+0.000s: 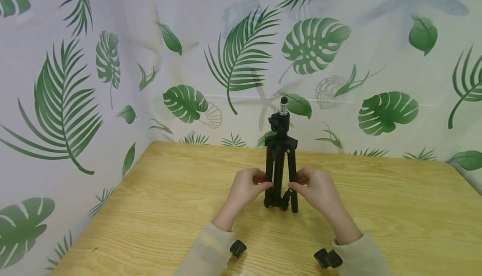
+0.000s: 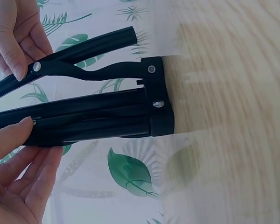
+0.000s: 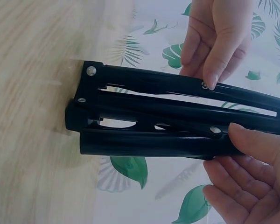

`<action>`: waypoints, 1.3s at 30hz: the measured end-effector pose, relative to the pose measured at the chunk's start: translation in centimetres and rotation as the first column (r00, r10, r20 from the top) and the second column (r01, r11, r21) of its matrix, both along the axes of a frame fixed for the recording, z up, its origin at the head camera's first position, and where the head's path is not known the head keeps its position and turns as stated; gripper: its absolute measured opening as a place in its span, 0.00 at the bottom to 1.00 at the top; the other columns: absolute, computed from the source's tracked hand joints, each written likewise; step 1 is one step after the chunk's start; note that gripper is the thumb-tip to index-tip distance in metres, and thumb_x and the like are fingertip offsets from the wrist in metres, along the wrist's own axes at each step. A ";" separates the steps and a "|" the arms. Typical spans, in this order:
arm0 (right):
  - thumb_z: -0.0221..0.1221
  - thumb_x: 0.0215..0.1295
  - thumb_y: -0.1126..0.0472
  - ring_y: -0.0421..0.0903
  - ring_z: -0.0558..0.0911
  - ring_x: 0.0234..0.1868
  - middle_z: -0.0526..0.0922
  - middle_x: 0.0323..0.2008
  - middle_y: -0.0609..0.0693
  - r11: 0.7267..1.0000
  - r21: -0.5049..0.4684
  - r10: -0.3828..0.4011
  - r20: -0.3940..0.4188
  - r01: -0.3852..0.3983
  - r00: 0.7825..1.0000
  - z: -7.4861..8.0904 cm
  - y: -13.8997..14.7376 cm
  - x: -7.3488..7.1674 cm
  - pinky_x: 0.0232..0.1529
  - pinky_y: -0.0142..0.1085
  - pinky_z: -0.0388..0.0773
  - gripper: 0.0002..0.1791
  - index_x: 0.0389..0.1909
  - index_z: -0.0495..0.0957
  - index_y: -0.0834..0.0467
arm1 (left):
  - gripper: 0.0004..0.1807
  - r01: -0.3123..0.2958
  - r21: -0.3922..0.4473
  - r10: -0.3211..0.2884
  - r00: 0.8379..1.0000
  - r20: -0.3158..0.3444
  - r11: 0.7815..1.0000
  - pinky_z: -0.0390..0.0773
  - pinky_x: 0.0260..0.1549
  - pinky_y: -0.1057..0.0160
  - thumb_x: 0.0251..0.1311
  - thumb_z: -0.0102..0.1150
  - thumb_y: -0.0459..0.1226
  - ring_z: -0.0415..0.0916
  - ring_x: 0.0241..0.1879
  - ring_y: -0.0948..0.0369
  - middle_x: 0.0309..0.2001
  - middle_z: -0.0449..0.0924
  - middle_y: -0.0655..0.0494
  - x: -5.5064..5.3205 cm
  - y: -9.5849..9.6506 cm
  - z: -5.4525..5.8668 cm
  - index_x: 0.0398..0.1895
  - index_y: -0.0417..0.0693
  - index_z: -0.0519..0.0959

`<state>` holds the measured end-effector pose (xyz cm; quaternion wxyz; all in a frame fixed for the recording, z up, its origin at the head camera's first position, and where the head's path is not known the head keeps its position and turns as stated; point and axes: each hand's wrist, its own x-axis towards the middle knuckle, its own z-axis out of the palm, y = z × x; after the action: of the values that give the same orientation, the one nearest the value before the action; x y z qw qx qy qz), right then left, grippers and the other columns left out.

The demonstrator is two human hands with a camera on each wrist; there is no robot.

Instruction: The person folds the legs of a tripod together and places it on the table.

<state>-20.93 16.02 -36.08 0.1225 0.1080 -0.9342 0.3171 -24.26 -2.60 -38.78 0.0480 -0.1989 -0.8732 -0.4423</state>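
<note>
A black light stand (image 1: 279,171) with a silver spigot (image 1: 283,108) on top stands upright on the table, its legs nearly folded. My left hand (image 1: 246,185) pinches the left leg between thumb and fingers, low down. On the other side, my right hand (image 1: 317,187) pinches the right leg (image 1: 292,173), which is swung slightly outward. In the left wrist view a curved brace (image 2: 102,71) links that leg to the bottom bracket (image 2: 161,119). The right wrist view shows the right thumb near a rivet (image 3: 215,130); the third leg is partly hidden.
The wood-grain table (image 1: 162,209) extends to both sides of the stand. Behind it hangs a white cloth (image 1: 339,92) printed with green leaves. Black wrist pieces (image 1: 238,249) sit by the sleeves (image 1: 208,249).
</note>
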 end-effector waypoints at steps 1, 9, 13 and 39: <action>0.63 0.51 0.62 0.49 0.79 0.29 0.80 0.27 0.52 1.000 -0.003 -0.004 -0.003 0.004 1.000 0.0 -0.1 0.0 0.28 0.41 0.75 0.09 0.30 0.78 0.64 | 0.10 0.000 -0.001 0.000 1.000 -0.001 1.000 0.73 0.29 0.67 0.50 0.63 0.39 0.75 0.30 0.60 0.31 0.79 0.54 0.0 0.0 0.0 0.33 0.41 0.80; 0.63 0.51 0.62 0.49 0.80 0.30 0.80 0.26 0.51 0.999 -0.041 -0.022 -0.021 0.022 1.000 -0.4 -0.5 -0.1 0.28 0.42 0.75 0.08 0.29 0.78 0.63 | 0.10 0.009 -0.001 -0.009 1.000 -0.010 1.000 0.74 0.28 0.68 0.51 0.62 0.39 0.75 0.30 0.61 0.31 0.79 0.53 0.0 0.1 0.0 0.32 0.41 0.80; 0.64 0.50 0.63 0.50 0.80 0.30 0.80 0.25 0.52 0.998 -0.060 -0.033 -0.058 0.029 0.998 -0.9 -0.8 -0.4 0.29 0.42 0.75 0.08 0.29 0.78 0.64 | 0.09 0.009 0.002 -0.009 1.000 -0.011 1.000 0.74 0.29 0.67 0.51 0.62 0.38 0.75 0.30 0.61 0.31 0.79 0.54 0.0 0.2 0.0 0.32 0.42 0.80; 0.63 0.51 0.65 0.51 0.80 0.32 0.81 0.26 0.53 0.996 -0.081 -0.049 -0.091 0.041 0.995 -1.4 -1.4 -0.5 0.35 0.47 0.75 0.08 0.30 0.78 0.64 | 0.07 0.010 0.015 -0.009 0.999 -0.035 1.000 0.75 0.31 0.67 0.51 0.62 0.37 0.76 0.33 0.60 0.30 0.80 0.54 0.2 0.2 0.0 0.31 0.41 0.80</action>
<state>-21.43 14.64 -37.46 0.1769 0.0965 -0.9166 0.3454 -24.11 -2.42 -38.74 0.0625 -0.2103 -0.8680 -0.4455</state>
